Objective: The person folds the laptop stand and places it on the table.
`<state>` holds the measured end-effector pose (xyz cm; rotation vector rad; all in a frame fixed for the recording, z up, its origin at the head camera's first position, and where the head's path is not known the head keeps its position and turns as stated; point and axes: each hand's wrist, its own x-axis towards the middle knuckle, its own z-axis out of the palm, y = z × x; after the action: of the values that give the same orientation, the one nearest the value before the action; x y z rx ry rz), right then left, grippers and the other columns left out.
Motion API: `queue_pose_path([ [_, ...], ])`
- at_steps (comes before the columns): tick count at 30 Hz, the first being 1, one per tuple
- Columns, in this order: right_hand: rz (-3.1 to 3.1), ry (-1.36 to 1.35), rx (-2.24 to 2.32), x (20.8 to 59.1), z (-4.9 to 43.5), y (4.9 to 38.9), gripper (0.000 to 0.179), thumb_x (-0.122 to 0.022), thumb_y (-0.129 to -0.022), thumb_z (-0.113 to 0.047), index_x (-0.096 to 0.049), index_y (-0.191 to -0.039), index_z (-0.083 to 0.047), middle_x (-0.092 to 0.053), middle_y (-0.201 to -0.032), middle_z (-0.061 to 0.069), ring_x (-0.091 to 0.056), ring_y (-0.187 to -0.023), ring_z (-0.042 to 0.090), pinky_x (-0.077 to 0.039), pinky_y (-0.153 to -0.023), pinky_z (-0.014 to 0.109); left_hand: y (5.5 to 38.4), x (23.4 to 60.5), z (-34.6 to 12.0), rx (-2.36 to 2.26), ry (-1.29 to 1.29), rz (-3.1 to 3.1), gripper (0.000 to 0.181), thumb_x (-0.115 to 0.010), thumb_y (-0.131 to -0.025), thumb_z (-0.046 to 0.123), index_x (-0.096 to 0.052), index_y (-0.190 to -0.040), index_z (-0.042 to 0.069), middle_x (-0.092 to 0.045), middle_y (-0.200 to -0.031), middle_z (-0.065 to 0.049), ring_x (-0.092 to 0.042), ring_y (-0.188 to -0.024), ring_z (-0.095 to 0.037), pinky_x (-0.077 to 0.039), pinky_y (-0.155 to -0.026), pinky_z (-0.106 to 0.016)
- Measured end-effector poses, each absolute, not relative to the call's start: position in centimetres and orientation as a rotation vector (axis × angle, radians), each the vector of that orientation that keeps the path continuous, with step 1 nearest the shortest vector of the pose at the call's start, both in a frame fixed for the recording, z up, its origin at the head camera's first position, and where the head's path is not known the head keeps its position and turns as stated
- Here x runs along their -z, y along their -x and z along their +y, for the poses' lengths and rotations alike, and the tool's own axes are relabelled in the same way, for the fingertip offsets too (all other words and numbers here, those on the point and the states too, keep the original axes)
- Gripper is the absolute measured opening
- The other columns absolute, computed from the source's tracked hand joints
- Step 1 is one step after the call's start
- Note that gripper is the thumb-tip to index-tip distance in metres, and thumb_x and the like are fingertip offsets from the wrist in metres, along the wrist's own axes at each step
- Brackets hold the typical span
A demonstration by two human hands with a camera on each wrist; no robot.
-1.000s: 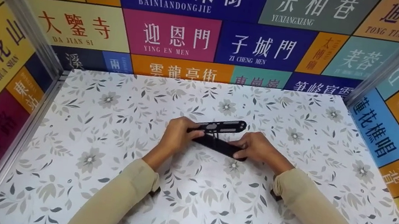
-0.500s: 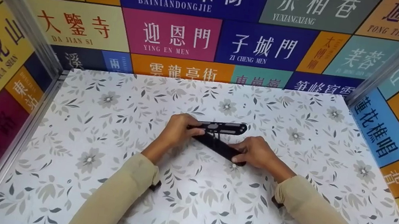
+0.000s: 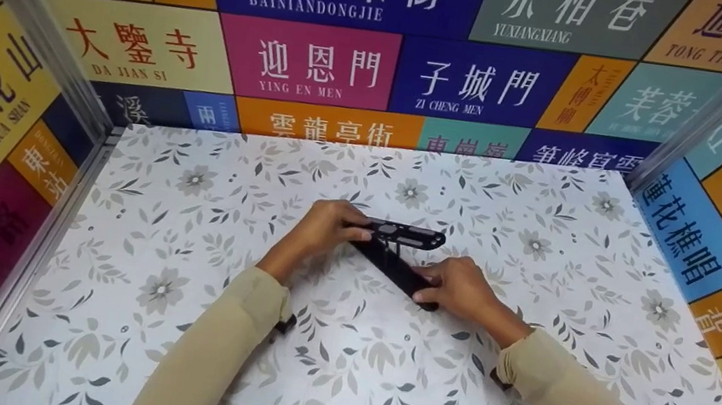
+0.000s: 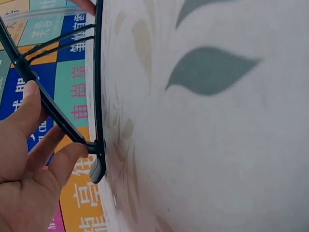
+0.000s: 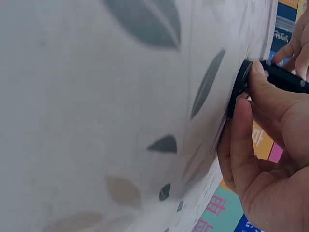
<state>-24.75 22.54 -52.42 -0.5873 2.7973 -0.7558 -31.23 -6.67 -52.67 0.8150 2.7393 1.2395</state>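
Observation:
A black folding stand [image 3: 394, 271] is held just at the tabletop, its two slim bars spread in a V that points left. Grey pads line the upper bar [image 3: 430, 240], and thin struts [image 4: 60, 36] link the bars in the left wrist view. My left hand [image 3: 327, 226] pinches the upper bar near the hinge, with thumb and fingers on it. At the lower bar's far end, my right hand [image 3: 465, 288] grips with thumb and fingertips; the right wrist view shows this rounded end [image 5: 238, 89] close to the table.
A white table [image 3: 335, 382] with a grey leaf-and-flower print lies beneath. Colourful panels [image 3: 307, 61] with large characters stand behind it and at both sides. Metal posts [image 3: 55, 18] rise at the back corners.
The right hand has moved down toward the viewer with the lower bar. The gap between the bars has widened, and the upper bar has tilted slightly. The left hand has shifted slightly upward.

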Motion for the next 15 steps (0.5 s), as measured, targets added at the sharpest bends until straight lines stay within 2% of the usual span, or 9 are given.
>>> queue_pose_path([
  [5, 2.82, 0.547, 0.77, 52.5, 22.0, 23.8, 0.054, -0.089, -0.077, -0.037, -0.073, -0.125, -0.015, -0.078, -0.077, -0.001, -0.052, -0.057, 0.007, -0.043, -0.055, 0.025, 31.7, 52.9, -6.8, -1.269, -0.853, 2.672, 0.034, -0.076, -0.093, 0.027, -0.074, -0.122, 0.009, -0.073, -0.123, -0.011, -0.067, -0.118, -0.025, -0.053, -0.106, -0.035],
  [15, 2.873, 0.468, 0.825, 52.6, 20.6, 22.5, 0.053, -0.092, -0.073, -0.033, -0.076, -0.12, -0.015, -0.075, -0.07, -0.001, -0.052, -0.058, 0.009, -0.043, -0.053, 0.026, 32.2, 53.3, -6.8, -1.286, -0.885, 2.561, 0.035, -0.074, -0.094, 0.021, -0.072, -0.128, 0.012, -0.071, -0.126, -0.008, -0.064, -0.12, -0.023, -0.049, -0.108, -0.036],
])
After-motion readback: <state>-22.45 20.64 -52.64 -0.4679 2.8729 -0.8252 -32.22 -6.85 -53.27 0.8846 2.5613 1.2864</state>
